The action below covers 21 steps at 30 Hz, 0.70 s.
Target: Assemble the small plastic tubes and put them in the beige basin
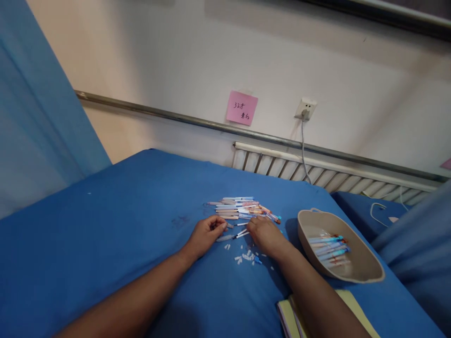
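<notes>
My left hand (207, 235) is closed in a pinch, thumb against forefinger, at a short tan pen cap (229, 226). My right hand (265, 232) lies palm down with its fingers curled around the end of a thin pen (241, 224) whose dark tip points left toward the cap. Beyond both hands is a pile of pens (234, 206) in pale, blue and orange colours, lying side by side. Between the hands rests another uncapped pen (241, 234) beside a grey translucent cap (224, 238). Small white bits (246, 256) lie scattered nearer to me, with a small blue piece (257, 259) among them.
A beige basket (366, 263) holding several pens stands to the right. Yellow paper or a notebook (355, 310) lies under my right forearm. Blue cloth (105, 244) covers the surface. Behind it are a radiator (275, 164), a metal rail and a plugged-in cable (303, 145).
</notes>
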Available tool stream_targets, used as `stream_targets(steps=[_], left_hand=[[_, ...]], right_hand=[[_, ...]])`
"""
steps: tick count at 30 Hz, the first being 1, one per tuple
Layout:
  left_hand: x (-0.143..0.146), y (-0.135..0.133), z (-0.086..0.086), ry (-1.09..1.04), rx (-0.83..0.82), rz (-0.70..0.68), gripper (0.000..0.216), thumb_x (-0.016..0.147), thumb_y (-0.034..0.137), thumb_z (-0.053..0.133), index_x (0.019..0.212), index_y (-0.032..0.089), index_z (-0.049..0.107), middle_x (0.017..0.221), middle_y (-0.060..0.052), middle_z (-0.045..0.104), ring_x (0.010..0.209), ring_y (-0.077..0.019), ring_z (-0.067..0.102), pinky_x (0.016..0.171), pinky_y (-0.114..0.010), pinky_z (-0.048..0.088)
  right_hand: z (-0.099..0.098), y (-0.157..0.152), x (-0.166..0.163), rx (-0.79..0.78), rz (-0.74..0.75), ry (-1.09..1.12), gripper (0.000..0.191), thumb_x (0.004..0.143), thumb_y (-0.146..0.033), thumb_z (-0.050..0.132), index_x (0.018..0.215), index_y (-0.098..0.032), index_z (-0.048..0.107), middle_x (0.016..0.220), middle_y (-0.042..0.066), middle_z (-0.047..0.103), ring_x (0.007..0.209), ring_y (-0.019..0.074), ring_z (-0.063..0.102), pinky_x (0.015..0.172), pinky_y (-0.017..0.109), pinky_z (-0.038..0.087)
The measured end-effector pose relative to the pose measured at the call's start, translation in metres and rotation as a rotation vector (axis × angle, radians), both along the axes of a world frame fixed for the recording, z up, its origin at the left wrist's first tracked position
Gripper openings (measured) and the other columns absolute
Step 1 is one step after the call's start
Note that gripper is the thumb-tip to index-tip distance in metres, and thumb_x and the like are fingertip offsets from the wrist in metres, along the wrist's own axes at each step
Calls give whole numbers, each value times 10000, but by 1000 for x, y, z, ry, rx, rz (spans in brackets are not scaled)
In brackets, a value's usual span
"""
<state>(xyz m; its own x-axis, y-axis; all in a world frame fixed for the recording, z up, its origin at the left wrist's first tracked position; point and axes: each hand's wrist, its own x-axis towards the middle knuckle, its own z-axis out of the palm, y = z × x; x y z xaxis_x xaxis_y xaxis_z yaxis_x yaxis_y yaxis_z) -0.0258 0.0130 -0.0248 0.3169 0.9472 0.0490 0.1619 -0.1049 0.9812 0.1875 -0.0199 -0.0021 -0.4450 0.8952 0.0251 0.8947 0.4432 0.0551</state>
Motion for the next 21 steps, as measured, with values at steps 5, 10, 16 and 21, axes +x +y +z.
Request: stream_targets(steps=[5,10,16,21], left_hand=[[0,3,1,-87,-89,28,266,718,404,619,776,146,591,664,-11,645,548,-106,516,539,-215,404],[-1,5,-1,-135,-130,57,303,682,432,652,765,147,587,645,-1,643,522,-96,519,508,-204,396],[-2,6,0,-173,-153,68,305,659,420,676,758,146,587,658,-6,655,520,-93,523,493,-199,390],[-5,5,5,-198,-168,54,291,665,388,675,806,142,608,694,-14,662,537,-87,525,514,-198,392]], right_hand=[[-2,-4,3,2,23,66,181,884,-152,438,908,-162,616,900,85,638,899,212,537,812,309,347],[-7,-3,4,12,-14,146,175,871,-143,445,927,-174,608,897,73,642,878,208,550,802,303,357],[-8,-10,11,-17,-66,314,332,818,-33,417,1088,-172,553,1102,103,574,1006,185,539,840,271,374],[-4,-28,-10,77,-214,563,227,904,-131,333,1025,-158,523,970,97,609,904,194,575,760,284,399]])
